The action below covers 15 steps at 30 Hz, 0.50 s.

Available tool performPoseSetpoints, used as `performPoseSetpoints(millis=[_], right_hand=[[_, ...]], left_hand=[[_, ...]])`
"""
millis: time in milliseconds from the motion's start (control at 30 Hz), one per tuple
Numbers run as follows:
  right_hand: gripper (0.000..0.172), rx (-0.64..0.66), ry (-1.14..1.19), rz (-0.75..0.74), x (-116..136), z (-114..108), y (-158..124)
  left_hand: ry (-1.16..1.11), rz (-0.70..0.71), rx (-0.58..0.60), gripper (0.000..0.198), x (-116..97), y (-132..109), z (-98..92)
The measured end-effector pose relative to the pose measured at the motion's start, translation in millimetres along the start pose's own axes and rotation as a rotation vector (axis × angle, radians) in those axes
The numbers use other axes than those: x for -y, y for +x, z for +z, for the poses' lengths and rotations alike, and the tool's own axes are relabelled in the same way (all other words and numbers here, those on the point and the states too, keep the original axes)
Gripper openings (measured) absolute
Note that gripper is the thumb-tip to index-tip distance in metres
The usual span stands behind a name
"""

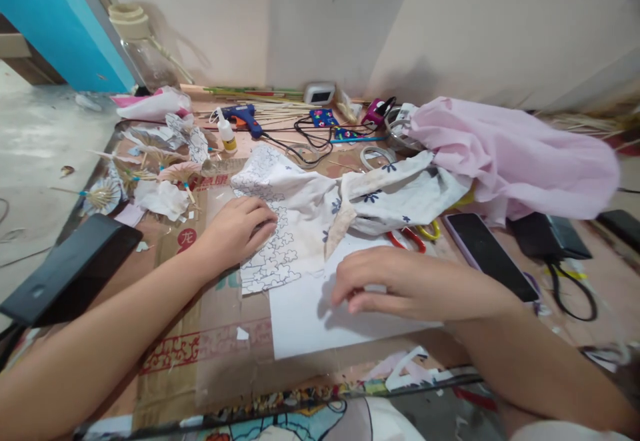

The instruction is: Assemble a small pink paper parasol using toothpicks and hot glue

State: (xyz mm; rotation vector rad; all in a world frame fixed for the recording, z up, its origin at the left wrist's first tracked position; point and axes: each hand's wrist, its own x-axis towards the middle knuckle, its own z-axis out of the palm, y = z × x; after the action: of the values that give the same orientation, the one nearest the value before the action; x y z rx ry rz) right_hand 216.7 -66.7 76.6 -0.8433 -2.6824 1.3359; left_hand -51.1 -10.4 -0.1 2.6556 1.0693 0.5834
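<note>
My left hand point(245, 231) lies on a white cloth point(277, 241) printed with outlined flower or cloud shapes. Its fingers are stretched out over the cloth's left part. Just above a blank white sheet of paper point(305, 328) is my right hand point(385, 284), loosely curved, with a gap between thumb and fingers and nothing visible in them. The sheet lies partly under the cloth. A crumpled pale fabric point(405, 194) with dark blue flowers overlaps the cloth's right side. Red-handled scissors point(407, 240) show partly beneath that fabric.
Cardboard point(175, 334) covers the table's middle. Small paper umbrellas point(105, 194) crowd the left, near a black device point(75, 268). A glue gun point(240, 118) and glue bottle point(226, 133) stand behind. Pink fabric point(520, 154) and a phone point(490, 254) lie right.
</note>
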Motion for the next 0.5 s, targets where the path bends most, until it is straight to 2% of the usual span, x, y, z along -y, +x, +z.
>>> performPoseSetpoints(millis=[133, 233, 367, 467, 500], right_hand=[[0.023, -0.367, -0.200, 0.259, -18, -8, -34], [0.020, -0.563, -0.359, 0.551, -37, -13, -63], [0.017, -0.663, -0.457, 0.808, -57, -10, -84], [0.010, -0.614, -0.404, 0.819, -71, -3, -83], [0.014, -0.600, -0.410, 0.792, -76, 0, -81]], left_hand=[[0.047, 0.068, -0.010, 0.029, -13, -3, -6.7], [-0.014, 0.185, 0.090, 0.027, -25, -5, -6.7], [-0.044, 0.197, 0.192, 0.027, -29, -6, -0.6], [-0.014, 0.160, 0.216, 0.031, -25, -5, 2.8], [-0.006, 0.148, 0.225, 0.033, -23, -4, 3.3]])
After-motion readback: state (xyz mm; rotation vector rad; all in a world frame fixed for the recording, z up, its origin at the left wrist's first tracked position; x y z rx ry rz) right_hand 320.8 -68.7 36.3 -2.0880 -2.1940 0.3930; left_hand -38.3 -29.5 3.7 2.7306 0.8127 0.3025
